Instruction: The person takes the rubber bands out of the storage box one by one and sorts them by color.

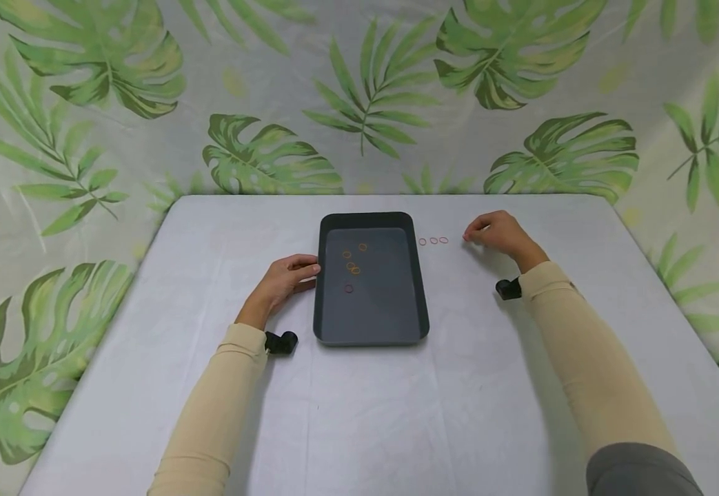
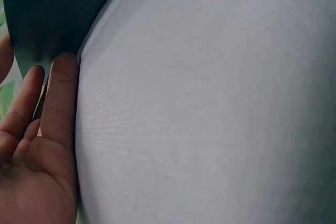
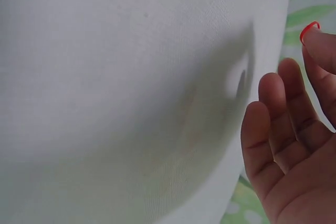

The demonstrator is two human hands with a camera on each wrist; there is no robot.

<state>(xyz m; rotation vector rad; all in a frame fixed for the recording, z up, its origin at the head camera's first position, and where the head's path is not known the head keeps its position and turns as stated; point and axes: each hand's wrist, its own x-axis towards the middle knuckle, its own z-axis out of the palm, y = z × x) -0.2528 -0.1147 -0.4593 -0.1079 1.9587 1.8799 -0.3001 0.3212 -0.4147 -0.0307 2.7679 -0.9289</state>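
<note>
Pinching red band [image 3: 304, 30] with right hand [image 1: 500, 233], just past right end of red-band row [image 1: 433, 241] | touching grey tray [image 1: 387, 310] at left wall with left hand [image 1: 280, 279], well apart from right | noting row between tray and nearer right hand, crosswise to tray's long axis

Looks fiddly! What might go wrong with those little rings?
The right hand pinches a thin red ring, which might slip. That hand might also brush the three red rings on the table out of line. The left hand touches the tray; a push could slide it into the nearest ring.
</note>
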